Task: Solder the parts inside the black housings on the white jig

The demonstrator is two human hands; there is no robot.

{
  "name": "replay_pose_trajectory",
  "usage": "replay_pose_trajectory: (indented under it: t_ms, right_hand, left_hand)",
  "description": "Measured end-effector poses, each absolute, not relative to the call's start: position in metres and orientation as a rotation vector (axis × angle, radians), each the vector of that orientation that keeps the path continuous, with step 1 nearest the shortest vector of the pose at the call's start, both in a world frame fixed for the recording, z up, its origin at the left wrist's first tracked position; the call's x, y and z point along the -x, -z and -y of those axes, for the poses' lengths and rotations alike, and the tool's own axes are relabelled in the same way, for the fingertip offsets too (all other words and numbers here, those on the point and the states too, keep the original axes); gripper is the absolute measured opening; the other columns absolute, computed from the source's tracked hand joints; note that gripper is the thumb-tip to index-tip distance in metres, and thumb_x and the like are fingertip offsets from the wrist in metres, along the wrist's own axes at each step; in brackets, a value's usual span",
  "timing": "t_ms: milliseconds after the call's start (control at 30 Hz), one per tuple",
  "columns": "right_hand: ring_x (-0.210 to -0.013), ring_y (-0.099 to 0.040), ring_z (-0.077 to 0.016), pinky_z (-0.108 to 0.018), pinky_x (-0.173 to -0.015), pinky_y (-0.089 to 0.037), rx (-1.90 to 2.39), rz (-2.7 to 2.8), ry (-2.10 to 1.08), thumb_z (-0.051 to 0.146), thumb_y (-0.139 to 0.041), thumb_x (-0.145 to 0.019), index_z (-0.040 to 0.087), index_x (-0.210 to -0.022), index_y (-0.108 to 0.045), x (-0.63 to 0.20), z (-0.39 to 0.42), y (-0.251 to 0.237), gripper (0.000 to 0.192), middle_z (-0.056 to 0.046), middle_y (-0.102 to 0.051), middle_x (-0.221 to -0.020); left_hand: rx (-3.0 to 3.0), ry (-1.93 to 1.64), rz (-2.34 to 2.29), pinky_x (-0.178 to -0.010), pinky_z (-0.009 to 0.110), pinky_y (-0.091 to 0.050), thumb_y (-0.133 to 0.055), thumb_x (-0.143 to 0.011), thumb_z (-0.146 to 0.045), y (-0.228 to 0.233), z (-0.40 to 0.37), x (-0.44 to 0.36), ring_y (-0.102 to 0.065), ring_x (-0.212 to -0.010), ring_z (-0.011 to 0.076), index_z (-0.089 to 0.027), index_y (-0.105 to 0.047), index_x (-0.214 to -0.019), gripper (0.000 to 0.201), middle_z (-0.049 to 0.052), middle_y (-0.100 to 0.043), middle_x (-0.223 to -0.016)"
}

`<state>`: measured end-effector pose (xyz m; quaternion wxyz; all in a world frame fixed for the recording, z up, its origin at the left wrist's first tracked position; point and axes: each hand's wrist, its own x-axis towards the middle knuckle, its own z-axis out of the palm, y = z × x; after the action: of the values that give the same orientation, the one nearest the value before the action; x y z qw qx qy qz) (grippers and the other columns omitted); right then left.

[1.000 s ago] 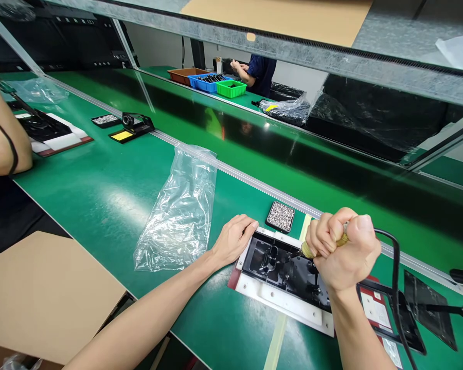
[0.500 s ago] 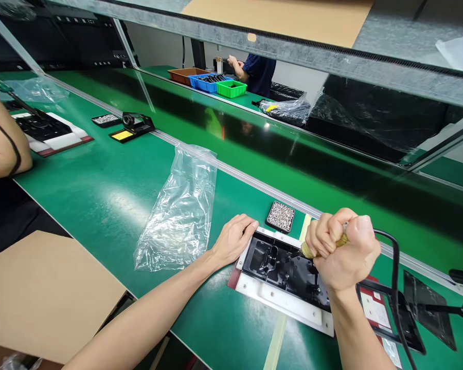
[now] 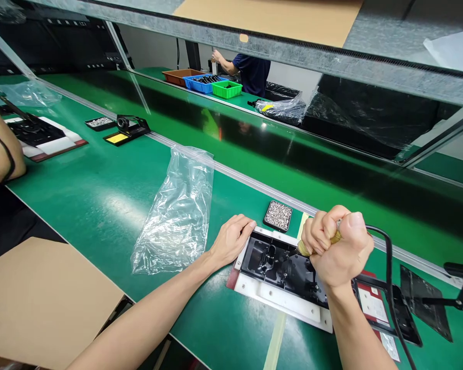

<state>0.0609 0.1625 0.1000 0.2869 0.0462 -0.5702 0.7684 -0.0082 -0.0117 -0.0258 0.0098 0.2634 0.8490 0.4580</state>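
My right hand [image 3: 337,252] is clenched in a fist around a corded tool with a tan handle [image 3: 303,249], its tip pointed down into a black plastic part [image 3: 278,262]. That part lies in a white fixture [image 3: 281,298] on the green bench. My left hand [image 3: 231,239] rests flat on the fixture's left end, fingers together, steadying it. The tool's black cable [image 3: 388,272] loops off to the right. A small black tray of tiny screws [image 3: 278,215] sits just behind the fixture.
A crumpled clear plastic bag [image 3: 177,210] lies left of my hand. Brown cardboard [image 3: 42,293] covers the near left corner. A co-worker's arm [image 3: 0,149] and another fixture [image 3: 42,136] are at far left. A tool stand [image 3: 428,300] sits right. Coloured bins [image 3: 212,85] stand across the belt.
The view has shifted slightly, so everything sits a little left and lower. My hands keep the same hold on tool and fixture. The person at the far bench has raised an arm.
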Motion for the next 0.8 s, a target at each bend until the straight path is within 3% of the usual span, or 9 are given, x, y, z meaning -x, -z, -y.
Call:
replay_pose_trajectory:
  t_ms: [800]
  right_hand:
    - [-0.039,-0.025,-0.0068,-0.018,-0.033,-0.025,-0.100,1.522,-2.083,0.058,-0.066,-0.096,0.020,-0.061,-0.042,-0.0610,-0.1609,-0.0991,0.057,0.007,-0.028,-0.047]
  left_hand:
    - [-0.830,-1.443,-2.640,-0.088,0.036,-0.044,-0.038,-0.114,-0.037,0.0273,0.0133,0.0083,-0.060,-0.093,0.0223,-0.019,-0.069,-0.097,0.040,0.004,-0.067,-0.094]
